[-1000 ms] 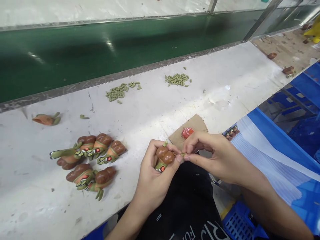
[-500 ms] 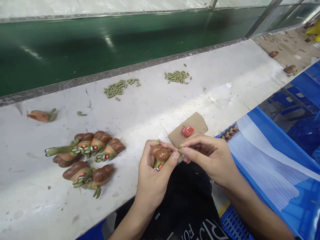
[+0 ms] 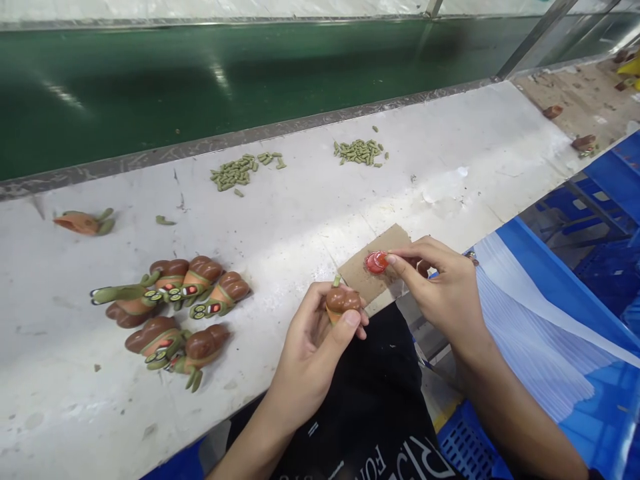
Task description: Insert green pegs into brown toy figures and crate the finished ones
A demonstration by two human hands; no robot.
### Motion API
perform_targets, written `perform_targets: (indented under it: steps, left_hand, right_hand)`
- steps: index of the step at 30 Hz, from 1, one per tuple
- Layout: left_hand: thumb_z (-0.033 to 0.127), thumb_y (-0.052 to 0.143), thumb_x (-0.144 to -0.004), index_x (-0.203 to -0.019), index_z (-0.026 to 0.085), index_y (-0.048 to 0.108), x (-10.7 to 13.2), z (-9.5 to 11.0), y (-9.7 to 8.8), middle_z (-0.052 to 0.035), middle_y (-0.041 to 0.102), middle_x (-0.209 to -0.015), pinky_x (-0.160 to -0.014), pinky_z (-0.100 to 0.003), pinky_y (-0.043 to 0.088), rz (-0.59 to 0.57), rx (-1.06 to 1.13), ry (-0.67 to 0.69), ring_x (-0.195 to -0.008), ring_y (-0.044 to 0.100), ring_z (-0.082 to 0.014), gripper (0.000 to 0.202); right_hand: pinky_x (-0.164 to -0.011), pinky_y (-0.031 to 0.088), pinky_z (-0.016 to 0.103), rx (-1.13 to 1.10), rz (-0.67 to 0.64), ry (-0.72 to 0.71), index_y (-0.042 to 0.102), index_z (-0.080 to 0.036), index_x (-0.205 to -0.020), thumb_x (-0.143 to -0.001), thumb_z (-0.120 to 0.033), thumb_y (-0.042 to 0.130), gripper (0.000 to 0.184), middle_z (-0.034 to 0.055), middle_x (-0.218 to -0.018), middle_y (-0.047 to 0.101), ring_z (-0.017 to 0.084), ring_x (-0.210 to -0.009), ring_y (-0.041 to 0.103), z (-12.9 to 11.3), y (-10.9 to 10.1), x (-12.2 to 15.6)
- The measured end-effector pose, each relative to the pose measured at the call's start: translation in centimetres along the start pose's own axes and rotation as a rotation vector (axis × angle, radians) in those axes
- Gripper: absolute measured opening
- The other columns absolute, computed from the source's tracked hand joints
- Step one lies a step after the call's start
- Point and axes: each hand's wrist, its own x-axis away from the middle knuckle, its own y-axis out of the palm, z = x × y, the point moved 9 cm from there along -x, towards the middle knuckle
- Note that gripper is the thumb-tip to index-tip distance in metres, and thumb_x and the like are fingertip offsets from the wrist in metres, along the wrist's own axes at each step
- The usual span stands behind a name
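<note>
My left hand [image 3: 314, 343] is closed around a small toy figure [image 3: 342, 300] with a shiny brown, bulging back and an orange band. A short green stub [image 3: 337, 281] sticks up from it; the rest lies behind my fingers. My right hand [image 3: 447, 290] has thumb and forefinger pinched together at the right edge of a small red dish [image 3: 374, 263]. What those fingertips hold, if anything, is hidden. The dish sits on a piece of brown cardboard [image 3: 370, 287] at the table's near edge.
Several similar figures [image 3: 205, 347] lie at left on the white table [image 3: 280, 227]. Two piles of small green pegs [image 3: 235, 173] are farther back. An orange-and-green part [image 3: 83, 223] lies far left. At right stands a blue crate [image 3: 575, 427] with white foam sheeting [image 3: 530, 333].
My right hand has moved from the figure up and right to the red dish. My left hand, still holding the figure, has shifted slightly right, and the figure has turned.
</note>
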Motion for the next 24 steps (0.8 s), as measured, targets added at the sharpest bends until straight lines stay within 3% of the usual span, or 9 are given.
perform_targets:
  steps: [7,10,16,20,24]
  left_hand:
    - [0.045,0.08,-0.115,-0.119,0.025,0.078,-0.4,0.8,-0.2,-0.0042,0.077,-0.11,-0.087,-0.025,0.062,0.022,-0.038,0.019,-0.096,0.072,-0.0167,0.021]
    - [0.046,0.081,-0.113,-0.117,0.024,0.08,-0.4,1.0,-0.3,-0.0049,0.078,-0.106,-0.088,-0.028,0.064,0.02,-0.048,0.008,-0.093,0.073,-0.0184,0.022]
    - [0.041,0.089,-0.108,-0.115,0.025,0.082,-0.5,1.9,-0.8,-0.0044,0.08,-0.107,-0.091,-0.029,0.066,0.064,-0.082,0.033,-0.094,0.077,-0.0199,0.019]
    - [0.038,0.089,-0.107,-0.115,0.026,0.084,-0.6,2.1,-0.5,-0.0057,0.084,-0.116,-0.1,-0.03,0.067,0.043,-0.071,0.031,-0.111,0.081,-0.0234,0.015]
    - [0.035,0.089,-0.107,-0.116,0.028,0.085,-0.4,2.0,-0.7,-0.0021,0.085,-0.116,-0.101,-0.024,0.066,0.042,-0.065,0.023,-0.111,0.08,-0.0185,0.012]
  right_hand:
    - [-0.064,0.056,0.036,-0.013,0.032,-0.001,0.092,-0.027,-0.097,-0.103,-0.027,0.086,0.009,0.0026,-0.089,0.084,0.02,-0.074,0.07,-0.1,-0.4,0.1]
    - [-0.07,0.064,0.036,-0.146,0.064,0.081,0.093,-0.03,-0.097,-0.102,-0.03,0.088,0.007,0.003,-0.093,0.086,0.022,-0.081,0.077,-0.1,-0.6,0.7]
    - [-0.075,0.076,0.037,-0.622,-0.126,0.305,0.093,-0.029,-0.098,-0.1,-0.036,0.094,0.007,0.0046,-0.104,0.09,0.024,-0.085,0.087,0.3,3.0,2.5]
    - [-0.085,0.078,0.038,-0.69,-0.182,0.315,0.093,-0.032,-0.101,-0.102,-0.036,0.093,0.004,0.004,-0.107,0.092,0.025,-0.093,0.089,0.0,4.5,3.1]
    - [-0.082,0.077,0.036,-0.693,-0.181,0.298,0.093,-0.032,-0.098,-0.101,-0.032,0.093,0.002,0.0032,-0.102,0.092,0.024,-0.09,0.088,-0.4,4.8,3.0]
